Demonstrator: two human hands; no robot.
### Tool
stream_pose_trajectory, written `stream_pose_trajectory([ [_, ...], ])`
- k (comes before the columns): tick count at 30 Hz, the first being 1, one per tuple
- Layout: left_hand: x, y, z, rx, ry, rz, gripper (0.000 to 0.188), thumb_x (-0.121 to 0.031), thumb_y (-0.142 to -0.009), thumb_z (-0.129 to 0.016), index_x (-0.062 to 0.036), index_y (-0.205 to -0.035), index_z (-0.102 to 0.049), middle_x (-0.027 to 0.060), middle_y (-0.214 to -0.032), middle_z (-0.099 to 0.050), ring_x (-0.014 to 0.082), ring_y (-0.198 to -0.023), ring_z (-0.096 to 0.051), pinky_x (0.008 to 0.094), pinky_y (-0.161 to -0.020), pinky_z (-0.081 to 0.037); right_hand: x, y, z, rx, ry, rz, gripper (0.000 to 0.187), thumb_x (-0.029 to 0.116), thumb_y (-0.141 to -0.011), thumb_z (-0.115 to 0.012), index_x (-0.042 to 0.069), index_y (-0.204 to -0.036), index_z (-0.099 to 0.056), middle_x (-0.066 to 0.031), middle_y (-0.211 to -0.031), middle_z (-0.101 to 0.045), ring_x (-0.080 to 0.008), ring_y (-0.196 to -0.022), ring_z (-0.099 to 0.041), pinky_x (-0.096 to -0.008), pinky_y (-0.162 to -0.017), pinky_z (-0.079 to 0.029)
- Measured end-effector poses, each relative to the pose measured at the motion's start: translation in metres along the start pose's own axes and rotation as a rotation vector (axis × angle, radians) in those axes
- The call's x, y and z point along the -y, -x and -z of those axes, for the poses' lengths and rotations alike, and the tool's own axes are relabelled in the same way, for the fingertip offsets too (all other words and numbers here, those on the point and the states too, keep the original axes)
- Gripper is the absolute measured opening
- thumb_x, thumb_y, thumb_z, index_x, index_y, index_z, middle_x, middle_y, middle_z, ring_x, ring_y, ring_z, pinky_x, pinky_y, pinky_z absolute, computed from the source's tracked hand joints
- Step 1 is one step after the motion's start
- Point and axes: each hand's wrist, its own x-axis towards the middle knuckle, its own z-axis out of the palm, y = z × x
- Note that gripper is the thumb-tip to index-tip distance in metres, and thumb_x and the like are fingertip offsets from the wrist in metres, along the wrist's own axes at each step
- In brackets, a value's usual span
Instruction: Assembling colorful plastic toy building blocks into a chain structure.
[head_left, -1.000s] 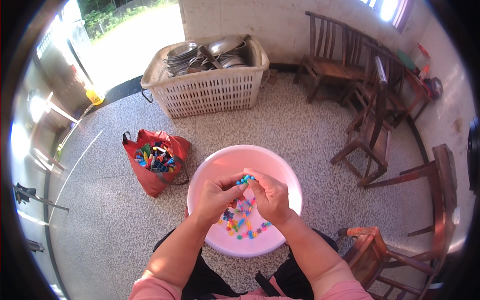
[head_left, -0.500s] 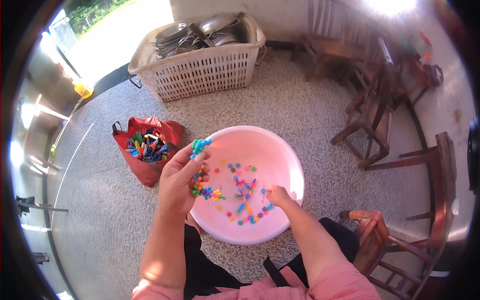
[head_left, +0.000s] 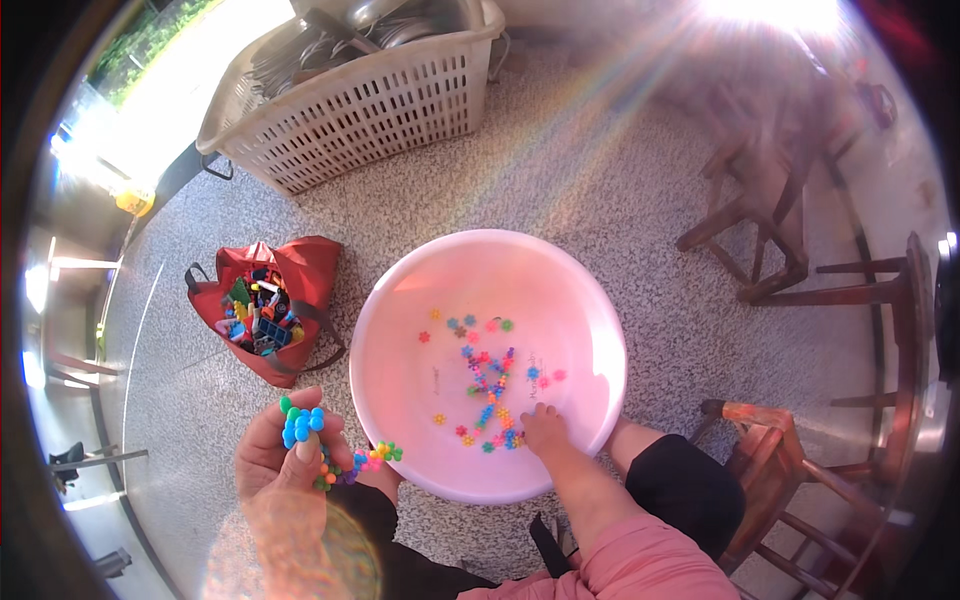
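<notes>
My left hand is closed around a string of joined flower-shaped plastic pieces in blue, green, orange and purple. The string's yellow and green end hangs past my fingers toward the tub's rim. My right hand is low inside a pink plastic tub, its fingers bent and drawn together beside several small flower pieces. What those fingertips hold, if anything, is hidden. More colourful flower pieces lie across the tub's bottom, densest in the middle, with pink ones just beyond my right hand.
Left of the tub, a red bag full of mixed toy bricks stands on the speckled floor. A white slotted basket of metal dishes is at the back. Wooden chairs line the right side. My knees flank the tub's near edge.
My left hand, with the string of pieces, has moved left and nearer, out from above the tub. My right hand has shifted nearer inside it, uncovering pink pieces. The view has also shifted.
</notes>
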Motion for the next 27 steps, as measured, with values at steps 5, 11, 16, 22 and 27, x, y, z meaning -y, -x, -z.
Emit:
stream_pose_trajectory([
  [5,-0.004,-0.001,-0.009,0.048,0.019,0.034,0.036,-0.015,-0.084,-0.057,0.0033,-0.114,-0.049,0.0114,-0.088,-0.058,0.0162,-0.064,-0.058,0.0256,-0.056,-0.047,-0.009,-0.01,-0.03,0.163,0.127,0.075,0.031,0.024,-0.079,-0.058,0.013,-0.108,-0.056,-0.0142,-0.106,-0.055,-0.0294,-0.102,-0.053,-0.0411,-0.084,-0.044],
  [11,-0.004,0.005,-0.02,0.119,0.163,0.117,0.041,-0.012,-0.084,-0.057,0.0025,-0.12,-0.044,0.0116,-0.088,-0.059,0.0165,-0.064,-0.058,0.0249,-0.053,-0.047,0.013,-0.007,0.022,0.327,-0.219,0.298,0.03,0.027,-0.082,-0.059,0.004,-0.102,-0.057,-0.0105,-0.077,-0.061,-0.0206,-0.06,-0.06,-0.0314,-0.056,-0.051],
  [16,-0.005,0.005,-0.034,0.336,0.275,0.192,0.045,-0.008,-0.081,-0.061,-0.0056,-0.123,-0.046,0.0114,-0.099,-0.058,0.0133,-0.069,-0.058,0.0221,-0.053,-0.045,0.021,-0.002,0.101,0.208,-1.052,0.166,0.034,0.022,-0.082,-0.061,-0.002,-0.104,-0.052,-0.0061,-0.065,-0.055,-0.0103,-0.047,-0.048,-0.0244,-0.042,-0.041],
  [22,-0.005,0.007,-0.032,0.42,0.427,0.173,0.037,-0.013,-0.086,-0.054,-0.0047,-0.121,-0.047,0.0084,-0.096,-0.058,0.0119,-0.068,-0.056,0.0235,-0.057,-0.045,0.061,0.092,0.244,0.151,-1.495,0.475,0.018,0.015,-0.086,-0.051,0.002,-0.099,-0.05,-0.0033,-0.072,-0.048,-0.0082,-0.054,-0.044,-0.0222,-0.045,-0.035],
  [27,-0.001,0.008,-0.035,0.545,0.508,0.071,0.033,-0.018,-0.088,-0.052,-0.0023,-0.116,-0.049,0.0053,-0.09,-0.058,0.0109,-0.07,-0.055,0.023,-0.06,-0.044,0.073,0.179,0.291,0.222,-1.669,0.706,0.015,0.015,-0.089,-0.047,0.002,-0.096,-0.049,-0.0033,-0.08,-0.048,-0.0107,-0.059,-0.045,-0.0251,-0.052,-0.037],
])
